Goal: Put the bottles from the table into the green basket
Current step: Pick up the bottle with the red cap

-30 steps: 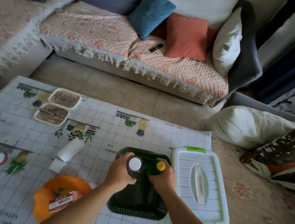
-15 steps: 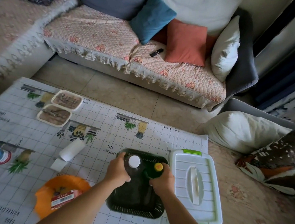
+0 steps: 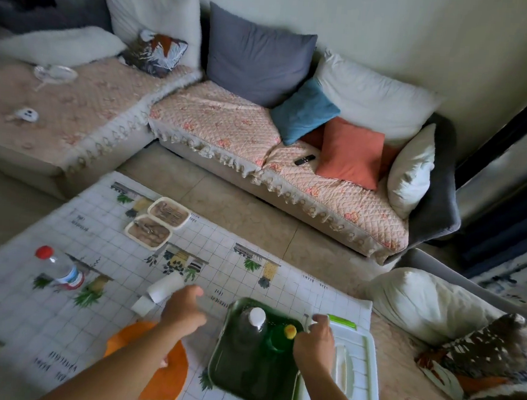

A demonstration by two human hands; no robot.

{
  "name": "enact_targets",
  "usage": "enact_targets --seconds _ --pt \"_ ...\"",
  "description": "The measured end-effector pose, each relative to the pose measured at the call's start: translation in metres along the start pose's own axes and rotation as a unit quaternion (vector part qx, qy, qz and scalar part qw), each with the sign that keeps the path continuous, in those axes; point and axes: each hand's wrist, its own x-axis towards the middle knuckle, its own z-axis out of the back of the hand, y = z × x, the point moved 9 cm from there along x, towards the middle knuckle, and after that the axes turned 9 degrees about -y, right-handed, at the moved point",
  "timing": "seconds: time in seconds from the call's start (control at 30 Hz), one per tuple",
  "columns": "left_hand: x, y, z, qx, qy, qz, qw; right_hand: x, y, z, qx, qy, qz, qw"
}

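The green basket [image 3: 229, 383] stands on the table at the lower middle. Two bottles stand upright inside it: a dark one with a white cap [image 3: 257, 316] and a green one with a yellow cap [image 3: 289, 330]. My left hand [image 3: 184, 312] hovers left of the basket, fingers apart and holding nothing. My right hand [image 3: 316, 339] is at the basket's right rim, next to the yellow-capped bottle and off it, fingers loosely curled and empty. A clear bottle with a red cap [image 3: 58, 267] lies on the table at the far left.
A white lid with green clips [image 3: 366, 365] lies right of the basket. An orange bowl [image 3: 166, 378] sits under my left forearm. A white roll [image 3: 162, 288] and two beige trays [image 3: 159, 223] lie further back. Sofa and cushions surround the table.
Both hands have let go of the two bottles, which now stand in the basket. My left hand moved left, my right hand right. The camera tilted up, bringing the red-capped bottle into view.
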Motion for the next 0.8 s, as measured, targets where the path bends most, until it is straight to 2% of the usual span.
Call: enact_targets --seconds 0.07,0.2,0.4,0.63,0.8 --pt "-0.007 0.007 0.028 -0.028 -0.008 0.006 1.000 -0.009 0.033 -0.001 0.010 0.014 0.049 0.999" --pt "-0.017 0.036 0.097 -0.059 -0.087 0.025 0.994 -0.035 0.097 -0.021 0.005 0.056 0.158 0.986" --pt "-0.010 0.123 0.177 -0.127 -0.160 0.097 0.974 -0.081 0.146 -0.086 -0.030 0.133 0.235 0.962" --pt "0.028 0.222 0.223 -0.162 -0.220 0.173 0.946 -0.114 0.160 -0.187 -0.081 0.191 0.224 0.952" --pt "0.080 0.281 0.229 -0.173 -0.204 0.220 0.938 -0.122 0.172 -0.258 -0.130 0.215 0.229 0.941"
